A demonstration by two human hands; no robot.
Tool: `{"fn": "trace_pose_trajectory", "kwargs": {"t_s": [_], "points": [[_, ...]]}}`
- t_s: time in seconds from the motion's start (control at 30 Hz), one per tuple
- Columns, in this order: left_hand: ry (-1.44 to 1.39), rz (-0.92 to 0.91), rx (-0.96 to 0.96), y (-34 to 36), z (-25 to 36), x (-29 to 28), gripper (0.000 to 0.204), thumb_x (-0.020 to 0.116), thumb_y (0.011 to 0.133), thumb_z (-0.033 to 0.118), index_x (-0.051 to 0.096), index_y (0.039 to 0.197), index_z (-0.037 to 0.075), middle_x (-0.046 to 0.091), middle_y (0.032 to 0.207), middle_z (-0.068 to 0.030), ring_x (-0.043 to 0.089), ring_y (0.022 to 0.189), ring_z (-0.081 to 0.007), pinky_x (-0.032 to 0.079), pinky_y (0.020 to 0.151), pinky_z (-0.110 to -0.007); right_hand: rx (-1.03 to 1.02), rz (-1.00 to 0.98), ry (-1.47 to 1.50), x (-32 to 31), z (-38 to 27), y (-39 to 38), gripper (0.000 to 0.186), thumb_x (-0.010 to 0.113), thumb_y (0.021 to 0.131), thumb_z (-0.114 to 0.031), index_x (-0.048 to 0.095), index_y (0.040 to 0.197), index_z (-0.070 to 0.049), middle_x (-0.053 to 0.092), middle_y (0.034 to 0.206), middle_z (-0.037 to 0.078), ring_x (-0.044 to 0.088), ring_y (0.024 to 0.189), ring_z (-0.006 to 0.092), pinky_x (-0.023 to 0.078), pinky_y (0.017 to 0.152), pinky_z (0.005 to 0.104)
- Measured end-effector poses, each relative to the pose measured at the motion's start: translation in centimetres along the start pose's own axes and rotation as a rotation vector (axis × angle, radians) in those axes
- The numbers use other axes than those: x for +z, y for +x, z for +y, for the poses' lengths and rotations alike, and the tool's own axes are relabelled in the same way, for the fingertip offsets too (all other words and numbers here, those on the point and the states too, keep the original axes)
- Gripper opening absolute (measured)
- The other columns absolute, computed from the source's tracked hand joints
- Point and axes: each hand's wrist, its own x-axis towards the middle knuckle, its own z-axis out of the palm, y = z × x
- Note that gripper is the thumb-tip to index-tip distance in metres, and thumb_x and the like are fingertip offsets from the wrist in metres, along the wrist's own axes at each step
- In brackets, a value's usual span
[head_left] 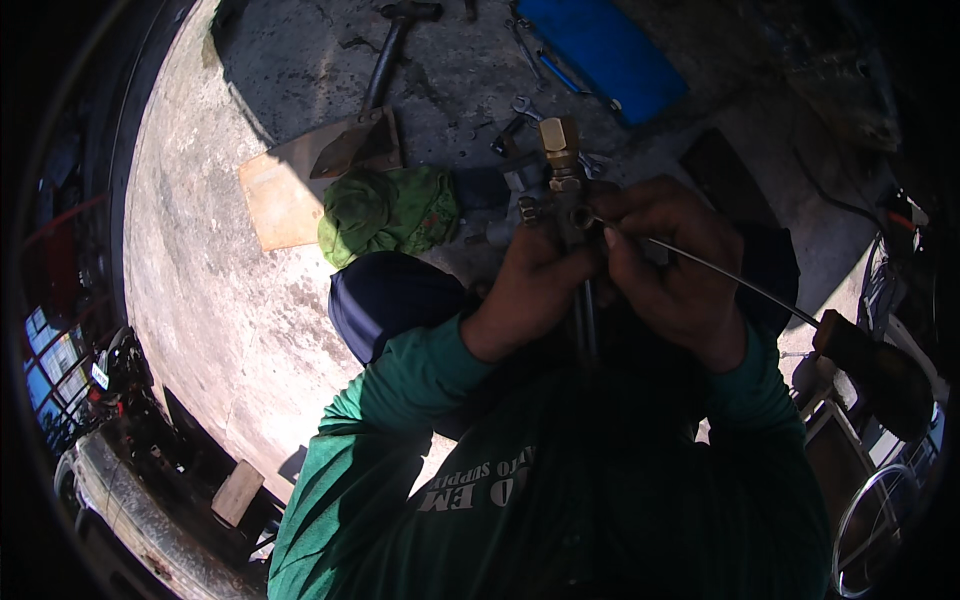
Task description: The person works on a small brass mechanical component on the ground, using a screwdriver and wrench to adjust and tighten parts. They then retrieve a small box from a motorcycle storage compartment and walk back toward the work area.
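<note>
My left hand (540,285) is closed around a metal fitting with a brass hex nut (560,140) at its top. Below the grip, a shiny metal bar or tube (586,310) runs toward my lap. My right hand (680,265) pinches a thin metal rod (735,274) near its tip, beside a round opening (580,215) in the fitting. That rod slants down to the right, to a brown block and dark rounded shape (880,380) that I cannot identify. Whether its tip is inside the opening cannot be made out.
Beyond my hands, a green cloth (390,210) lies by a brown board (275,200). A hammer (385,65), a wrench (525,107) and a blue flat panel (605,50) rest on the concrete floor. Clutter lines both sides, with a wire loop (850,530) at lower right.
</note>
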Motion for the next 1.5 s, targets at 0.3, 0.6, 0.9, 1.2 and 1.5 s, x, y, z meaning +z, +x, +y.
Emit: {"fn": "trace_pose_trajectory", "kwargs": {"t_s": [0.3,0.6,0.9,1.2,1.5], "points": [[0.017,-0.023,-0.01,0.1,0.0,-0.1,0.026,0.057,0.097,0.005,0.055,0.122,-0.004,0.067,0.084,-0.0082,0.067,0.068,-0.0151,0.054,0.06,-0.027,0.03,-0.01,0.014,-0.1,0.1,-0.1,0.016,0.071,0.079,0.004,0.06,0.091,-0.001,0.069,0.091,0.015,0.072,0.082,0.0295,0.056,0.069,0.0357],[-0.022,-0.044,-0.067,0.2,1.0,0.0,0.036,0.058,0.096,0.003,0.05,0.13,-0.004,0.067,0.095,-0.0115,0.068,0.069,-0.016,0.053,0.059,-0.027,0.099,-0.008,0.131,-0.3,0.2,-0.1,0.015,0.07,0.08,0.004,0.061,0.09,-0.001,0.071,0.094,0.015,0.074,0.084,0.027,0.057,0.072,0.0345],[0.007,-0.043,-0.048,0.1,0.4,-0.3,0.029,0.058,0.095,0.003,0.053,0.123,-0.004,0.067,0.086,-0.0102,0.068,0.069,-0.0164,0.054,0.059,-0.027,0.091,-0.081,0.09,-0.8,0.1,0.0,0.015,0.069,0.082,0.005,0.06,0.093,-0.001,0.071,0.096,0.015,0.073,0.088,0.0264,0.057,0.073,0.0347],[-0.003,-0.088,-0.026,0.1,0.5,-0.2,0.039,0.056,0.095,0.001,0.047,0.132,-0.003,0.067,0.094,-0.012,0.069,0.072,-0.0175,0.055,0.061,-0.028,0.146,-0.112,0.12,-1.3,0.0,-0.2,0.02,0.067,0.084,0.01,0.057,0.098,-0.001,0.071,0.102,0.019,0.071,0.101,0.0267,0.057,0.088,0.0377],[0.067,-0.065,0.01,0.1,1.8,-0.1,0.048,0.057,0.093,-0.004,0.043,0.139,-0.002,0.065,0.105,-0.0119,0.067,0.076,-0.0152,0.055,0.064,-0.028,0.126,-0.021,0.253,-1.2,-0.4,0.0,0.017,0.068,0.083,0.007,0.059,0.096,-0.001,0.07,0.103,0.019,0.07,0.103,0.0286,0.056,0.088,0.0405]]}}
